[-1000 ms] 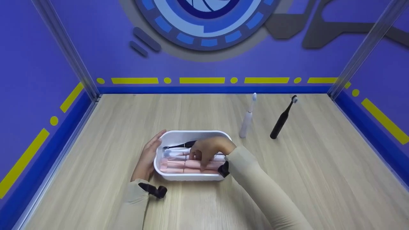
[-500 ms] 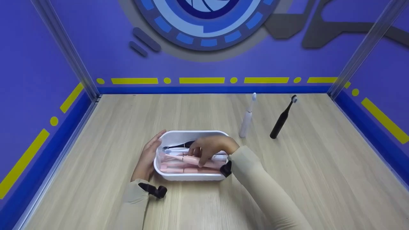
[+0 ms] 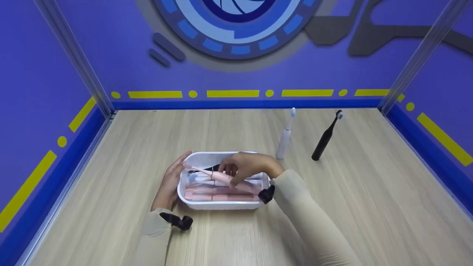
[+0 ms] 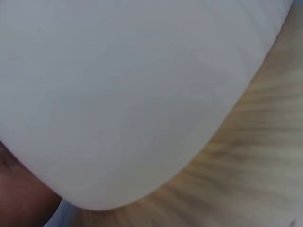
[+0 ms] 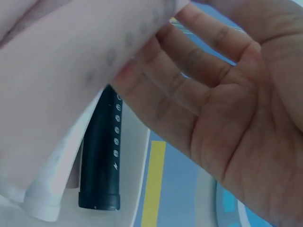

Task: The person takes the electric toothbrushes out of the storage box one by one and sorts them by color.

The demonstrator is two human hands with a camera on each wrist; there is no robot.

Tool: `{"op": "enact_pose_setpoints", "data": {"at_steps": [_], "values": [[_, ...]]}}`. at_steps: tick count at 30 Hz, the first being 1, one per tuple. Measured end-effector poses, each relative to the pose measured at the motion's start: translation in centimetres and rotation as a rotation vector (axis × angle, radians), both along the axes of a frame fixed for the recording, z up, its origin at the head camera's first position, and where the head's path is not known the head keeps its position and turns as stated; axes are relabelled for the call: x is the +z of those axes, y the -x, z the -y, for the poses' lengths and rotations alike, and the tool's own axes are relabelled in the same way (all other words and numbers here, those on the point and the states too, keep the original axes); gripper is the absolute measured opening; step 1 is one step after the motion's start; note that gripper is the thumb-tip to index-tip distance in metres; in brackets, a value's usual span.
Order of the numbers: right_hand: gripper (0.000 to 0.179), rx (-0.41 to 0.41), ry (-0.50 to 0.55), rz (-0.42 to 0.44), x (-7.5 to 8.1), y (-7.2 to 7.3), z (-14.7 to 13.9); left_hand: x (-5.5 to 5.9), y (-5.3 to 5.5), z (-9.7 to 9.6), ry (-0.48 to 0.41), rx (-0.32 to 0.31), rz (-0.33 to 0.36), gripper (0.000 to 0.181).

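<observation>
A white plastic bin [image 3: 218,205] stands on the table with several electric toothbrushes lying in it. My right hand [image 3: 251,165] is over the bin and pinches a pink electric toothbrush [image 3: 221,178], its brush head raised toward the bin's far left. In the right wrist view this toothbrush's pale handle [image 5: 71,71] shows its row of buttons close up. My left hand [image 3: 171,184] rests along the bin's left outer wall, fingers extended. Below the held one lie other pink toothbrushes [image 3: 221,198], white ones, and a black toothbrush [image 5: 100,156] partly hidden by my right hand.
Beyond the bin to the right, a white electric toothbrush [image 3: 283,144] and a black electric toothbrush [image 3: 324,142] stand upright on the wooden table [image 3: 147,136]. Blue-purple panels [image 3: 236,79] wall the table at the back and both sides.
My right hand has taken hold of a pink toothbrush and lifted it from the others, its head end tilting up. The left hand and the bin have stayed put.
</observation>
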State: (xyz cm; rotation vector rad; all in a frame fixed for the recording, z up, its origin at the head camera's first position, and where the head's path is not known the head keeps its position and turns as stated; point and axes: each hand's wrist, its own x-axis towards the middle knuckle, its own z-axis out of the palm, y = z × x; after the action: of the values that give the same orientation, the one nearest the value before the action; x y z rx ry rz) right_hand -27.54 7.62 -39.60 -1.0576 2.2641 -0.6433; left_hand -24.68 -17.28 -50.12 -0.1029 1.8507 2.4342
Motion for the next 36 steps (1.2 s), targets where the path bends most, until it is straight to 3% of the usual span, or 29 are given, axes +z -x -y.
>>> {"op": "enact_pose_setpoints", "data": {"at_steps": [11, 36], "values": [[0.039, -0.053, 0.172, 0.022, 0.3, -0.3, -1.5, -0.2, 0.0, 0.0, 0.004, 0.024, 0.021, 0.046], [0.044, -0.24, 0.515, -0.065, 1.2, -1.4, -8.8, 0.0, 0.0, 0.0, 0.03, -0.001, -0.012, 0.047]]}}
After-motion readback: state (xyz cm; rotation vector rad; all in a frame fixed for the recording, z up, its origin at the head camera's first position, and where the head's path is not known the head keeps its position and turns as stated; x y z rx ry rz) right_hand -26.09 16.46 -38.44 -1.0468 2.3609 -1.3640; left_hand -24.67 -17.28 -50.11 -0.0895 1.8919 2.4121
